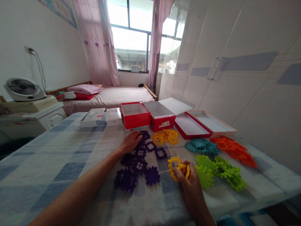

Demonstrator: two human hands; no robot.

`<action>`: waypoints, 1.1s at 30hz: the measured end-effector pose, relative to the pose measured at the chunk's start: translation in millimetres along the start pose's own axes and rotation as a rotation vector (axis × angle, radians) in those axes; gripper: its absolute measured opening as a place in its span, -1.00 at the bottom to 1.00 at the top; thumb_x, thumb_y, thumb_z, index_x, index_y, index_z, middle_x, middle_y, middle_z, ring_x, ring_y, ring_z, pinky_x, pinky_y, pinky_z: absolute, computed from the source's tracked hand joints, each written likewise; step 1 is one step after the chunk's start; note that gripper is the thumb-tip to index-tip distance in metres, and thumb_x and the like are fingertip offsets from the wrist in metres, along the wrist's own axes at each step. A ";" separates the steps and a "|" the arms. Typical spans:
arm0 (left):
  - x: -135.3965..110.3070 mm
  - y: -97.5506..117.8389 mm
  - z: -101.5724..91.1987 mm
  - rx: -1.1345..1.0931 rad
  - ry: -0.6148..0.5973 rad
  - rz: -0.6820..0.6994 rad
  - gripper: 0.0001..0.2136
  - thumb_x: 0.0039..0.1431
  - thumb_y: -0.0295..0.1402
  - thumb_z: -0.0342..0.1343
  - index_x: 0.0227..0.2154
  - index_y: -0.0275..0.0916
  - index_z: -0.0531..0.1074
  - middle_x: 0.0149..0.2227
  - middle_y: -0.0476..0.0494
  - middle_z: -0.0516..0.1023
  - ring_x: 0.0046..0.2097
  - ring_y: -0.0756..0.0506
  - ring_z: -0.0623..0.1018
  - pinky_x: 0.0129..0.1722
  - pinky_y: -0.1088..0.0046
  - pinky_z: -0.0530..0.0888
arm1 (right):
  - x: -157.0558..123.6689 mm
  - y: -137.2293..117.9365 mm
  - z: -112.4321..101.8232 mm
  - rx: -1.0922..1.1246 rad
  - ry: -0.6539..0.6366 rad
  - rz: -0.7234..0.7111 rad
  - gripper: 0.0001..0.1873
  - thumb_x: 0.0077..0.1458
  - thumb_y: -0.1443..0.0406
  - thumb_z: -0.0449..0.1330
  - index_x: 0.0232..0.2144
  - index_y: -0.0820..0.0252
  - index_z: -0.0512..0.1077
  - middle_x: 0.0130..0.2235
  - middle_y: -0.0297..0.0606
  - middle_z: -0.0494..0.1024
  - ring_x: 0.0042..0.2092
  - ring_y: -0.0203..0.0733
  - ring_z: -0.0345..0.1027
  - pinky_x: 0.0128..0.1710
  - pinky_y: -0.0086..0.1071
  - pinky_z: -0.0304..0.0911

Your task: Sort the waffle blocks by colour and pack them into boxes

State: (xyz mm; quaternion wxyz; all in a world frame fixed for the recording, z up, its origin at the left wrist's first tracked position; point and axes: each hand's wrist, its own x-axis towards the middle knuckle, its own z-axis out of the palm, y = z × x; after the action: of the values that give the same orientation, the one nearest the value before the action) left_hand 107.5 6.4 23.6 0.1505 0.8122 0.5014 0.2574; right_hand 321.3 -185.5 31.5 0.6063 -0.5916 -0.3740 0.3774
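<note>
My right hand [191, 182] is closed around a few yellow interlocking plastic pieces [174, 161], held over the table's front half with the thumb across them. My left hand [132, 141] rests at the far end of a spread of dark purple interlocking pieces [152, 175], its fingers stretched over and touching the farthest ones. Some purple pieces are solid squares with notched edges; others have hollow or windowed centres. A small heap of yellow interlocking pieces [166, 137] lies between the hands, farther back. Lime green pieces [204, 175] are spread just right of my right hand.
Teal pieces [202, 146] and orange-red pieces [235, 150] lie at the right. Along the back stand white boxes [92, 117], an open red box [135, 121], another red box with its lid raised [162, 122], and shallow trays [194, 127]. A checked cloth [77, 169] covers the table.
</note>
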 end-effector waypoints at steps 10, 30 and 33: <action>17.2 -0.6 11.6 -0.007 -0.061 0.068 -0.48 0.22 -0.10 -0.24 0.09 -0.31 0.31 0.18 -0.23 0.30 0.21 -0.18 0.26 0.21 0.23 0.14 | -0.6 0.8 0.8 0.028 -0.013 -0.010 -0.53 -0.16 0.06 0.29 -0.31 0.13 0.18 -0.46 -0.47 0.30 -0.43 -0.34 0.22 -0.40 -0.47 0.19; -18.5 -15.9 0.9 -0.298 0.206 -0.148 -0.50 0.18 0.00 -0.27 -0.19 -0.22 0.45 -0.07 -0.14 0.52 0.01 -0.16 0.46 0.05 0.32 0.31 | 24.1 -44.1 -50.3 0.223 -0.018 0.032 -0.56 -0.17 0.16 0.34 -0.24 0.11 0.28 -0.38 -0.38 0.37 -0.36 -0.30 0.28 -0.38 -0.45 0.23; -18.3 -14.9 1.0 -0.299 0.215 -0.129 -0.51 0.18 -0.01 -0.26 -0.21 -0.22 0.46 -0.10 -0.14 0.52 -0.01 -0.16 0.46 0.03 0.34 0.33 | 55.8 -53.2 -70.8 0.188 0.059 0.030 -0.59 -0.22 0.17 0.36 -0.30 0.13 0.34 -0.37 -0.34 0.38 -0.37 -0.29 0.28 -0.41 -0.44 0.25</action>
State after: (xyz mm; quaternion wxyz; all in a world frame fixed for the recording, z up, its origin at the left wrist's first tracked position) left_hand 90.4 -3.2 10.4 0.2314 0.7149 0.5216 0.4040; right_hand 410.2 -166.9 83.7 0.6642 -0.5483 -0.3103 0.4024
